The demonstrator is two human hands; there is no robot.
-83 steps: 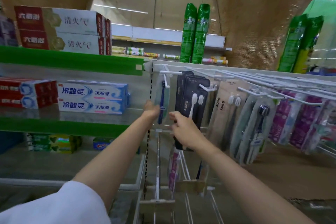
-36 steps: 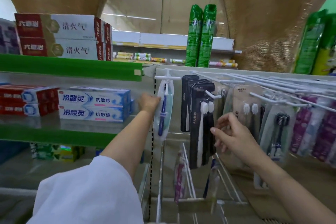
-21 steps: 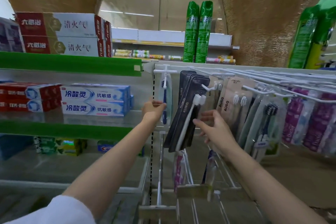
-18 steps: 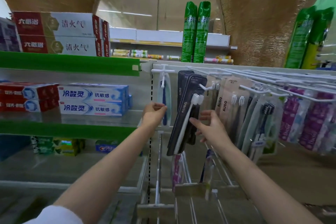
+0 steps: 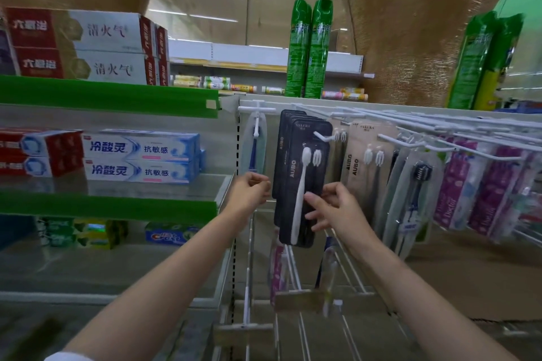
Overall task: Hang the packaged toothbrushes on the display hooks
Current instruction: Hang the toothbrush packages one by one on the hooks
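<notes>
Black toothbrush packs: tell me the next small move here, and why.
Probably let the right hand steady the black toothbrush packs until they hang straight, then release. They already hang on their hook, with fingertips touching the front pack's lower part. The left hand holds the bottom of the blue toothbrush pack beside it.

Rear black packs (image 5: 283, 155) behind the front one, lettering illegible
</notes>
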